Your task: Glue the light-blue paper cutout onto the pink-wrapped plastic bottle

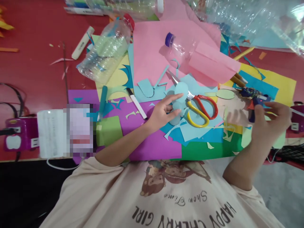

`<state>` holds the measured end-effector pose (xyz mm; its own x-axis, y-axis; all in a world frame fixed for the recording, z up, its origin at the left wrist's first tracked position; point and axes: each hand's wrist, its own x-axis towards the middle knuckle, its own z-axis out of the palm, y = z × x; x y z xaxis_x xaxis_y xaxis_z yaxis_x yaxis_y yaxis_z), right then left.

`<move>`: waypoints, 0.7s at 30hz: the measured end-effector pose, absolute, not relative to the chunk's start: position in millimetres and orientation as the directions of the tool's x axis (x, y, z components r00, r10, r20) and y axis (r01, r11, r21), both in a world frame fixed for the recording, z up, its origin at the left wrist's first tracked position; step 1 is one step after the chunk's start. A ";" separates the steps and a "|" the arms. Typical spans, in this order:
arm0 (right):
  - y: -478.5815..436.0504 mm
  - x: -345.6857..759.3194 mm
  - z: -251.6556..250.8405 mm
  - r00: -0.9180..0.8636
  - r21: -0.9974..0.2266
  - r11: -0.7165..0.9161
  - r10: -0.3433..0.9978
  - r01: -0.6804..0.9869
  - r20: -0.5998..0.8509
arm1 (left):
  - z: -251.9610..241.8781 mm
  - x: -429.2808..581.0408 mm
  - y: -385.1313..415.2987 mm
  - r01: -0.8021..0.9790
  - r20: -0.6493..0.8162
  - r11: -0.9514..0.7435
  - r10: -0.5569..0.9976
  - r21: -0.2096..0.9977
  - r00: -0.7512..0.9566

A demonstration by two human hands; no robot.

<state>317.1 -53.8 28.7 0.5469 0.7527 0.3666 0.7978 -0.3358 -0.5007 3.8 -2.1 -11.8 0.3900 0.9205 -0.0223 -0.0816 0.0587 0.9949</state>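
My left hand (161, 112) rests on the coloured paper and pinches light blue paper cut-outs (180, 98) between thumb and fingers, index finger stretched over them. Just right of them lie scissors (200, 106) with red and yellow handles, blades pointing up-left. My right hand (270, 122) is closed round a blue hot glue gun (257, 104), whose nozzle points left toward a pale peach paper piece (231, 109). A glue stick pokes out behind the gun to the right.
Sheets of purple (152, 145), green, yellow and pink paper (152, 50) cover the red table. Two clear plastic bottles (106, 50) lie at the back, one with a purple cap (169, 39). A marker (136, 103), a teal pen (102, 103), pencils and a white container (51, 133) lie around.
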 end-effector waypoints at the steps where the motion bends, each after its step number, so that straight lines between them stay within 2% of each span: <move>1: -58.0 330.0 26.3 0.620 -0.497 -0.422 0.703 0.758 0.348 | -12.3 3.7 -2.2 -0.055 -0.008 0.032 0.919 0.998 0.394; 3: -62.7 345.9 23.2 0.695 -0.461 -0.563 0.694 0.686 0.187 | -12.2 3.8 -2.3 -0.012 0.027 -0.024 0.916 1.000 0.399; 5: -61.9 350.5 22.3 0.712 -0.413 -0.634 0.701 0.654 0.051 | -11.8 3.8 -2.2 0.024 0.060 -0.076 0.917 0.997 0.394; 7: -57.7 350.4 22.0 0.701 -0.395 -0.639 0.713 0.660 0.016 | -11.7 3.6 -2.3 0.057 0.093 -0.124 0.919 0.991 0.384; 10: -51.4 353.6 18.9 0.683 -0.430 -0.601 0.729 0.674 0.052 | -12.5 3.1 -2.7 0.096 0.131 -0.178 0.919 0.979 0.371; 12: -49.4 358.8 14.6 0.705 -0.501 -0.577 0.702 0.645 0.098 | -13.1 2.9 -3.3 0.098 0.137 -0.184 0.923 0.978 0.359; 14: -49.3 362.7 10.5 0.762 -0.653 -0.520 0.633 0.551 0.139 | -13.6 2.9 -3.8 0.089 0.131 -0.171 0.929 0.981 0.346; 17: -51.3 360.7 10.1 0.823 -0.876 -0.313 0.548 0.366 0.148 | -14.3 2.9 -4.4 0.087 0.118 -0.154 0.937 0.984 0.329; 19: -53.0 354.8 15.2 0.815 -0.941 -0.188 0.564 0.282 0.132 | -14.8 3.1 -4.5 0.102 0.115 -0.156 0.939 0.982 0.325; 21: -53.6 348.1 22.5 0.788 -0.972 -0.129 0.611 0.199 0.080 | -15.2 3.4 -4.4 0.121 0.126 -0.174 0.937 0.977 0.326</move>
